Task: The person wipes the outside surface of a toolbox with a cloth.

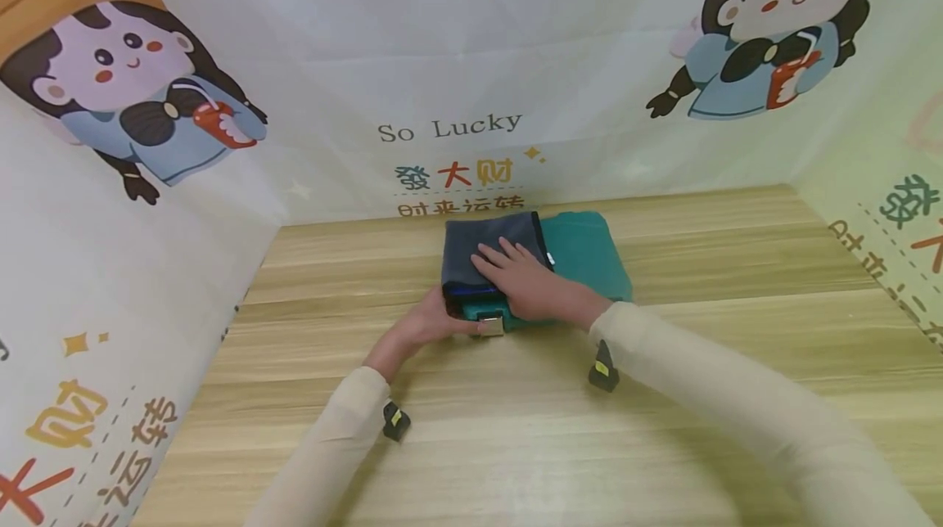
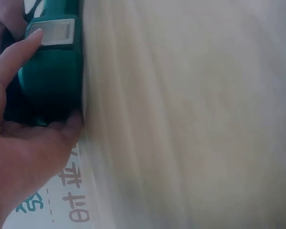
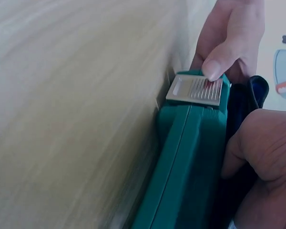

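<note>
A teal plastic case (image 1: pixel 585 253) lies closed on the wooden table, towards its back. Over the left part of its lid is a dark grey cloth (image 1: pixel 482 232) with black edging, apparently folded. My right hand (image 1: pixel 526 281) rests on this cloth with its fingers spread and fairly straight. At the case's left front corner, my left hand (image 1: pixel 426 321) grips the case. Its thumb touches a silvery latch (image 3: pixel 195 89) on the front side, and its fingers lie round the end in the left wrist view. Part of the cloth is hidden beneath the right hand.
The light wood-grain table (image 1: pixel 471 429) extends in front of the case and to both sides. White printed cloth walls (image 1: pixel 354 44) stand behind and at the sides, with the back one close behind the case.
</note>
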`<state>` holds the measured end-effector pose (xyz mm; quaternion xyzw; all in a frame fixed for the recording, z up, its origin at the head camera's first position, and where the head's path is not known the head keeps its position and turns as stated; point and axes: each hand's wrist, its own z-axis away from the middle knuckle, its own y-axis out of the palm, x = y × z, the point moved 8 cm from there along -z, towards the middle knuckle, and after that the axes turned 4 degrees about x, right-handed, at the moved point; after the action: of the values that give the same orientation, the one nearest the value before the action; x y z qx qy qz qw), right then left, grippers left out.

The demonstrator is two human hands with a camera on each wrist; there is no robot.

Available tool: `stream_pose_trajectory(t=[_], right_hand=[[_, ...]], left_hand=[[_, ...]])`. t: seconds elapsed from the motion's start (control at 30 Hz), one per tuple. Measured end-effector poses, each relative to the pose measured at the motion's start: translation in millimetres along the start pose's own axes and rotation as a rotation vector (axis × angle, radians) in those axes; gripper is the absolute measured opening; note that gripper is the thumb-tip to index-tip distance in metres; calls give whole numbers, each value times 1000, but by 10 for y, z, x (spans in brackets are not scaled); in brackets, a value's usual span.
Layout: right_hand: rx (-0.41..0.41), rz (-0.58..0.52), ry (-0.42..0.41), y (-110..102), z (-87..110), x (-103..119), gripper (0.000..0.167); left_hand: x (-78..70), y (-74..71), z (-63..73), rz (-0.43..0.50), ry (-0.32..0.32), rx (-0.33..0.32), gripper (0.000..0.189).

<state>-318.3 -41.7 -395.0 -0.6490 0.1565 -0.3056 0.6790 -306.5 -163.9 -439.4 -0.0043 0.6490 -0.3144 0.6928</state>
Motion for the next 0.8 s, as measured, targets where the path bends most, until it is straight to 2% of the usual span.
stream_pose_trajectory(t=[0.27,0.33,0.4,0.6,0.8], right_hand=[[-13,9,-105,36,184,155,64],[-6,11,-131,53,242,166,67],[3,11,-158,60,300,162,70],[19,-51,-254,30,431,98,76],[24,-160,-290,-28,529,-45,85]], left_hand=[[-50,10,-7,-26,111,40,83],[-67,16,-15,-41,121,47,83],[-84,8,-16,-57,118,44,81],[-69,-12,-12,-42,40,41,75],[-67,19,-19,20,30,75,87]])
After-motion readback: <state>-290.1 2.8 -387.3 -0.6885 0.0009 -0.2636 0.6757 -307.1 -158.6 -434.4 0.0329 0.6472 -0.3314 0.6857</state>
